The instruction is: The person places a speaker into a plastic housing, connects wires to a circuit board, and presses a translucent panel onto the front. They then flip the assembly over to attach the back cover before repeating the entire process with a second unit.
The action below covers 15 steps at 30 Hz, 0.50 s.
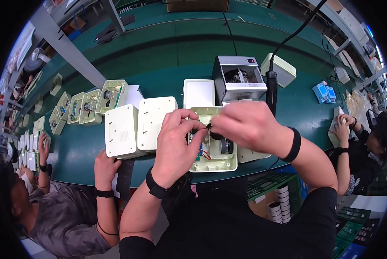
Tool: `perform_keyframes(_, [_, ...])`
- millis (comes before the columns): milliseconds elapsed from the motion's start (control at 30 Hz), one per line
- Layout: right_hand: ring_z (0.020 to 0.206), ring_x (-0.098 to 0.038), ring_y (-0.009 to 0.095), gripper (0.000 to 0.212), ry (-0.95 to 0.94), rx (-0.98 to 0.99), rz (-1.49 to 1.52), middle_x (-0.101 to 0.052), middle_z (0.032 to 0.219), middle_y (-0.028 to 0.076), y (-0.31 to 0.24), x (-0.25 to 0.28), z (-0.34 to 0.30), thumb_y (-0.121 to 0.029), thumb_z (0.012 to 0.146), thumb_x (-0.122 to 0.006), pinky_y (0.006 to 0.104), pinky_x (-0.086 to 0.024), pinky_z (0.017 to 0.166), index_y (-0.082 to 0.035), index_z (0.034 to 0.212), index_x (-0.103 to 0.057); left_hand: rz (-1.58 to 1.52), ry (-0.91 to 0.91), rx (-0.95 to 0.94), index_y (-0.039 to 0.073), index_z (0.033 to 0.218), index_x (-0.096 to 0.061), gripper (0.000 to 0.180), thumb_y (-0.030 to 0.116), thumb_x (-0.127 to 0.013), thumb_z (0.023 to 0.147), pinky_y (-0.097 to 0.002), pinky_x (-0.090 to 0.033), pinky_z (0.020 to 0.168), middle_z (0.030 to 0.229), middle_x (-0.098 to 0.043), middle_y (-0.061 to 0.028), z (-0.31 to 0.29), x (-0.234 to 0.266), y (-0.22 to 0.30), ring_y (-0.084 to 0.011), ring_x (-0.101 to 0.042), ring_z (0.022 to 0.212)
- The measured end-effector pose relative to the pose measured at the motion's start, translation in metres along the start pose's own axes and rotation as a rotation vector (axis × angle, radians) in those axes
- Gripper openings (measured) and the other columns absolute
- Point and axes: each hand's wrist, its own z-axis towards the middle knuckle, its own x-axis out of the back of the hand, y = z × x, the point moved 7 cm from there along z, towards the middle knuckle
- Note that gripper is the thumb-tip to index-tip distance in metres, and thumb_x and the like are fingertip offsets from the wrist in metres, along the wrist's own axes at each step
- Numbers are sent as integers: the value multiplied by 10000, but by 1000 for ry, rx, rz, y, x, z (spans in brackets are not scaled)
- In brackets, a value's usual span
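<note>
An opened cream plastic housing lies in front of me, with red and black wires, part of a green circuit board and a round speaker-like part inside. Over its middle, my left hand pinches a small black part between thumb and forefinger. My right hand meets it from the other side, fingers closed together; what they grip is hidden. Just below the right fingertips is a dark round piece.
Closed cream housings stand left, several open ones beyond. A grey screw feeder stands behind the work, beside a hanging black electric screwdriver. Co-workers' hands are at left and right. A blue device sits far right.
</note>
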Motion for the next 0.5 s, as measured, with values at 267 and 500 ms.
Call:
perform_keyframes(267, [713, -671, 239, 187, -35, 46, -66, -640, 827, 39, 1, -17, -14, -143, 820, -808, 366, -536, 582, -76, 974, -726, -21, -39, 15, 22, 960, -784, 117, 55, -830, 859, -373, -527, 919, 1168, -664, -86, 0, -2, -1, -276, -632, 1110])
perform_keyframes(500, [744, -679, 238, 139, -92, -83, 167, -630, 830, 39, 15, -25, -15, -118, 851, -785, 391, -538, 613, -95, 969, -717, 104, 46, -79, 20, 983, -800, 126, 72, -815, 870, -405, -524, 935, 1198, -663, -92, 0, 2, 12, -288, -601, 1096])
